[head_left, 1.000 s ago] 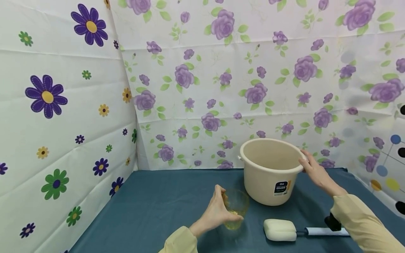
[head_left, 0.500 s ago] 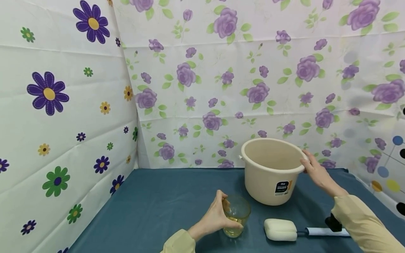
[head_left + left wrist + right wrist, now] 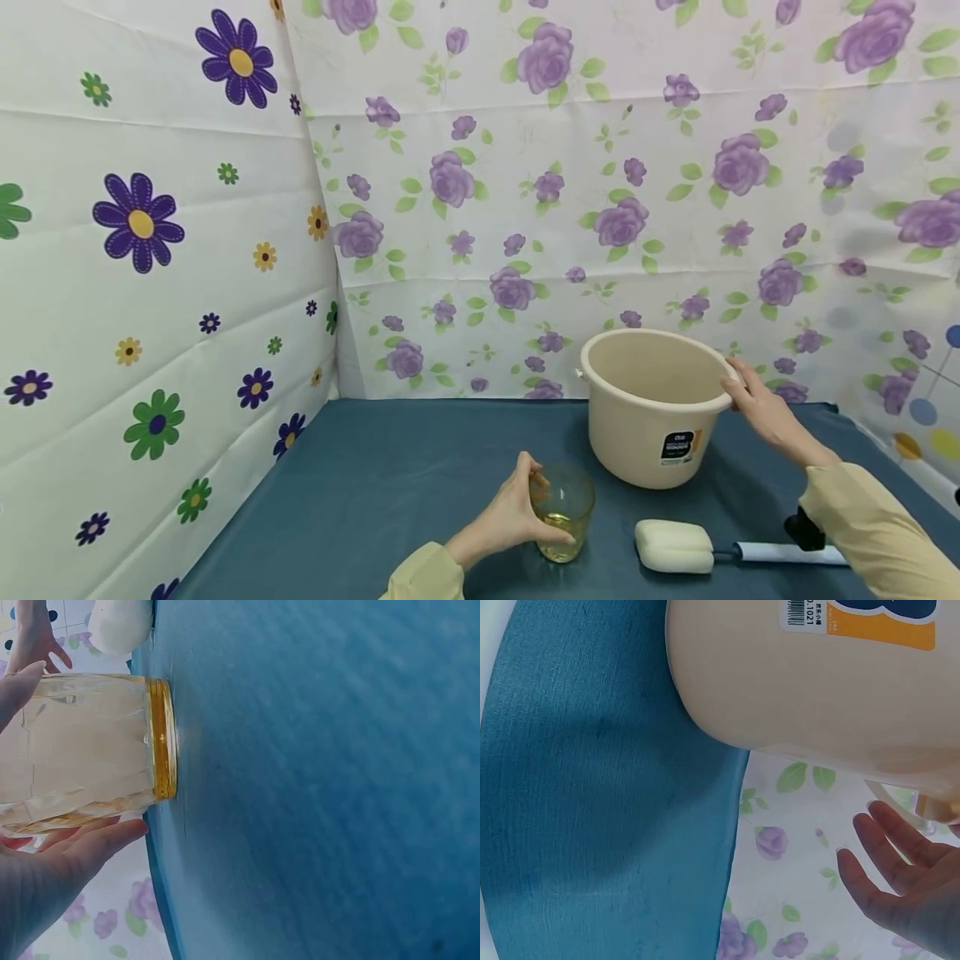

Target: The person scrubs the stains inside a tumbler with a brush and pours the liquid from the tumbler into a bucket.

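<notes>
My left hand [image 3: 504, 512] grips a clear, amber-tinted glass [image 3: 572, 500], thumb on the near side and fingers round the far side. In the left wrist view the amber base of the glass [image 3: 161, 739] is right at the blue cloth, and the glass stands upright. My right hand [image 3: 768, 414] holds the rim of a beige plastic bucket [image 3: 630, 442] at its right side. Seen from the right wrist, several fingers [image 3: 881, 859] spread below the rim beside the bucket's handle; the thumb is mostly out of that view. The bucket stands upright and looks bare inside.
A sponge brush with a cream head [image 3: 675, 546] and a pale handle [image 3: 787, 553] lies in front of the bucket, partly behind the right sleeve [image 3: 870, 517]. Blue cloth [image 3: 397, 475] covers the table. Flowered sheets [image 3: 465, 208] hang behind and at the sides.
My left hand has lowered the glass slightly toward the cloth and nearer to me. My right hand stays at the bucket rim. The head view has shifted a little left.
</notes>
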Motion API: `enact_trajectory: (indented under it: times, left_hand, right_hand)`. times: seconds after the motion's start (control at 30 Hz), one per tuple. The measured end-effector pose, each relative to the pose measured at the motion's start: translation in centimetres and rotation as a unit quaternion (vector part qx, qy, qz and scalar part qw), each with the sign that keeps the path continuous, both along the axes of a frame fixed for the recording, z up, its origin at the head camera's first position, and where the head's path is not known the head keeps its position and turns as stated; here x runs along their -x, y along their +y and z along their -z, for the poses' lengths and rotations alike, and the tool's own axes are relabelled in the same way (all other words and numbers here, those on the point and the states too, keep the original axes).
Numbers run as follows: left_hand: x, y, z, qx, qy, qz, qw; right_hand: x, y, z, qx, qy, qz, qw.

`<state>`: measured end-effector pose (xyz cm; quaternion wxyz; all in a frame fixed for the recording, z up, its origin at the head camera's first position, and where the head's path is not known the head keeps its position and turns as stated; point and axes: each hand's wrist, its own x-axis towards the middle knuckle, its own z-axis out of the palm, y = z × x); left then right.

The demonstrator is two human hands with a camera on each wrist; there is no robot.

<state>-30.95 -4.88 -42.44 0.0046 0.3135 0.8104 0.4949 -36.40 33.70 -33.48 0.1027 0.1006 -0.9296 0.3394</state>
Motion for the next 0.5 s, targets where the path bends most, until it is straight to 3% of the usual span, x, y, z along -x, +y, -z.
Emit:
enact_trajectory:
  times: [0.23, 0.5]
  left_hand:
    - [-0.07, 0.19, 0.09, 0.009, 0.004, -0.022, 0.9997]
    - [-0.52, -0.20, 0.24, 0.049, -0.045, -0.023, 0.9976]
  right_hand:
    - [0.34, 0.45, -0.20, -0.008, -0.004, -0.010, 1.000]
    - [-0.09, 0.44, 0.26, -0.021, 0.003, -0.006, 1.000]
